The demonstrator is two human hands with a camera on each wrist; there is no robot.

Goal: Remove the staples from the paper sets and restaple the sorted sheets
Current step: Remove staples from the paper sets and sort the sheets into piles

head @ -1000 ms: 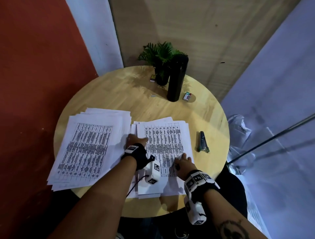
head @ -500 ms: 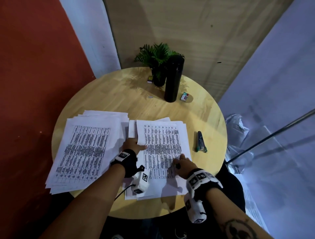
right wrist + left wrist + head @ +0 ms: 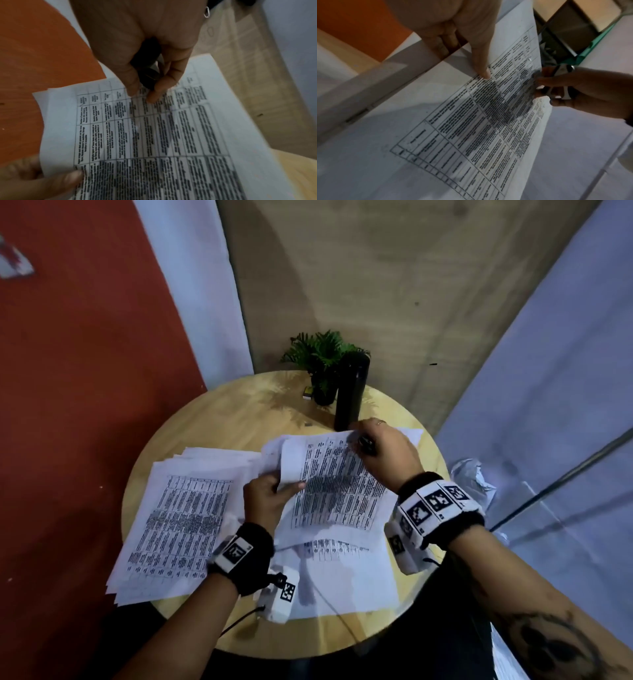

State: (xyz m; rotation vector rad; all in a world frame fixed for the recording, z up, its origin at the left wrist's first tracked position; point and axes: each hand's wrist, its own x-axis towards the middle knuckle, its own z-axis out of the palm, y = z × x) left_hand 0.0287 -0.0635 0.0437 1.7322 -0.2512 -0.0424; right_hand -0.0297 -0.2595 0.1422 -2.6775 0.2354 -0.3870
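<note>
Paper set lifted off the round table, tilted, long axis running from near-left to far-right. Left hand pinches its near-left edge, thumb on the printed face. Right hand grips the far top edge while also clutching a small dark tool, likely the staple remover. No staple is visible in any view; I judge it sits at the far edge under the right fingers, so the right hand is the nearer one and the left only steadies. A second pile of sheets lies flat to the left, more sheets under the lifted set. Black flask and plant stand at the far side.
</note>
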